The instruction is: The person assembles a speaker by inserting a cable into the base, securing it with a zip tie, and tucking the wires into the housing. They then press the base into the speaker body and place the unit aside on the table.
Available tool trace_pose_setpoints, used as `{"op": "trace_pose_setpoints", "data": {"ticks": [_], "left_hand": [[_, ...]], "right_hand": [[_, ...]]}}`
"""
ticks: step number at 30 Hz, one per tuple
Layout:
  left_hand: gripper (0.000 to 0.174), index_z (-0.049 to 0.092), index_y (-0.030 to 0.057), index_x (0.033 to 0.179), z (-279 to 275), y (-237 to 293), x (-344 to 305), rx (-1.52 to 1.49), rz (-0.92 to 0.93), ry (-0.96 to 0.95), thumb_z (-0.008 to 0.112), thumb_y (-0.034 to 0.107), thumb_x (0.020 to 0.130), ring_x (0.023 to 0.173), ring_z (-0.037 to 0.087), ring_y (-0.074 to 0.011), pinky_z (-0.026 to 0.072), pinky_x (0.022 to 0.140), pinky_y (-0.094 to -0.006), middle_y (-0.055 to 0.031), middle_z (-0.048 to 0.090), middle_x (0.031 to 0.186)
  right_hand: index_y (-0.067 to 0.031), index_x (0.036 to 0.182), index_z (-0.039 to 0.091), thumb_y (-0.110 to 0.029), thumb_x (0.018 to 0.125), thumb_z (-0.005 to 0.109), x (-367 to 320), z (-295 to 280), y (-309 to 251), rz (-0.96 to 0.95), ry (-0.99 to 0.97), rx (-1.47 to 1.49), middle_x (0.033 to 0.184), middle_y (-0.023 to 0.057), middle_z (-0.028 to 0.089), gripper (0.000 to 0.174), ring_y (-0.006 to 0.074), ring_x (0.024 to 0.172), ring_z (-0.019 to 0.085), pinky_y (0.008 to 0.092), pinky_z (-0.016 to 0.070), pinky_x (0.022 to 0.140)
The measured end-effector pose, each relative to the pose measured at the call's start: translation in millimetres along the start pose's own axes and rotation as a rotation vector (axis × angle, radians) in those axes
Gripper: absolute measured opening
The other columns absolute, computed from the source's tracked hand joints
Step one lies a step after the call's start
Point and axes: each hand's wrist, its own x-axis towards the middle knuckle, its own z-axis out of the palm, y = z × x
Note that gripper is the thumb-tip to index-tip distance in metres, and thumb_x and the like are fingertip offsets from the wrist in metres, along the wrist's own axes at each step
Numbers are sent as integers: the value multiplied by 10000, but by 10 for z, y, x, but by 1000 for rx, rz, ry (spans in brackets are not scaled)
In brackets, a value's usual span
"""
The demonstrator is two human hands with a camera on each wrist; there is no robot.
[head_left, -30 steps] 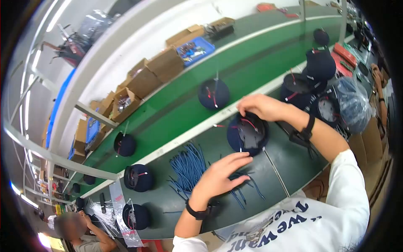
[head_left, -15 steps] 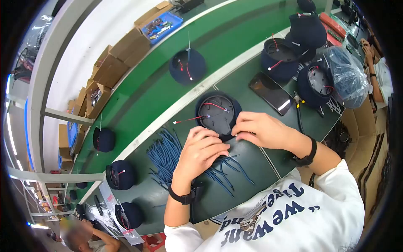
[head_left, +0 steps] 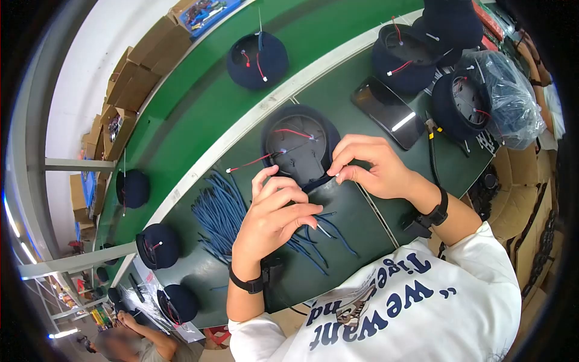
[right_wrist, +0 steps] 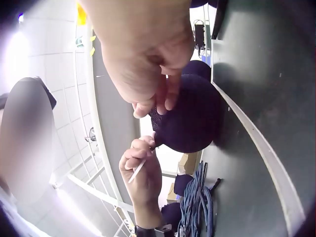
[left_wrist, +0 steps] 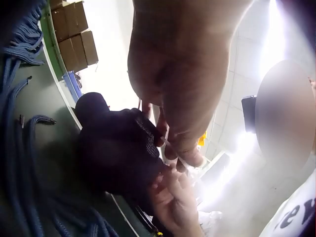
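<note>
A round navy cap [head_left: 297, 148] lies with its black inner plate facing up, on the table before me; red wires with small white plugs come out of it. At its near right rim, the thumb and fingertips of my right hand [head_left: 377, 169] pinch the edge. My left hand [head_left: 271, 220] is at the near left rim, its fingers bent. Between thumb and fingers it pinches a thin white cable tie [right_wrist: 137, 171], whose end sticks out below. The mesh band [right_wrist: 156, 118] along the cap's edge shows between both hands in the right wrist view.
A bundle of blue cords [head_left: 217, 208] spreads left of and under my left hand. A phone [head_left: 389, 111] and pliers [head_left: 432, 151] lie to the right, near more caps [head_left: 461, 108]. Another cap [head_left: 258, 60] sits on the green belt [head_left: 181, 120]. A person [head_left: 129, 344] sits at far left.
Both hands have come together at the cap's near rim, and the cap has been turned. The left hand has curled from spread fingers to a pinch. The head view has shifted.
</note>
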Motion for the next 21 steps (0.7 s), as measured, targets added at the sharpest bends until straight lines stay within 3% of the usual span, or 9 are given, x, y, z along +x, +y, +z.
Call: {"op": "trace_pose_setpoints", "data": {"ticks": [4,8,14,17,21], "left_hand": [[311,868,200,973,-9,-9,-8,-26,-43,-58,896,297,679,1028,665,-234,404,1143,-548,36,695,939],[288,849,182,955,-48,61,-35,149,-29,-74,903,258,683,1037,652,-233,412,1128,-539,29,696,1020],[288,811,161,986,92,171,75,206,1,-42,891,202,712,951,642,-211,421,918,-434,26,709,1046],[324,804,159,1046,147,102,54,178,20,-14,880,159,731,906,631,-211,393,864,-404,23,715,1019],[286,790,135,1021,208,144,125,224,3,35,871,120,747,882,628,-221,400,859,-385,8,717,953]], "right_hand": [[-5,1013,755,62,889,724,4,10,12,22,18,30,987,109,722,145,234,882,715,343,576,784],[0,1014,754,57,902,723,-13,32,19,104,67,149,978,107,715,129,213,875,711,334,575,778],[5,1017,755,55,902,734,-2,10,-6,78,49,80,977,105,717,126,204,871,710,329,574,782],[4,1017,757,62,895,736,6,-1,-17,56,41,58,977,103,720,137,208,876,710,329,574,784],[-1,1012,764,75,883,733,5,12,-8,61,47,55,979,106,724,153,213,884,710,331,573,786]]}}
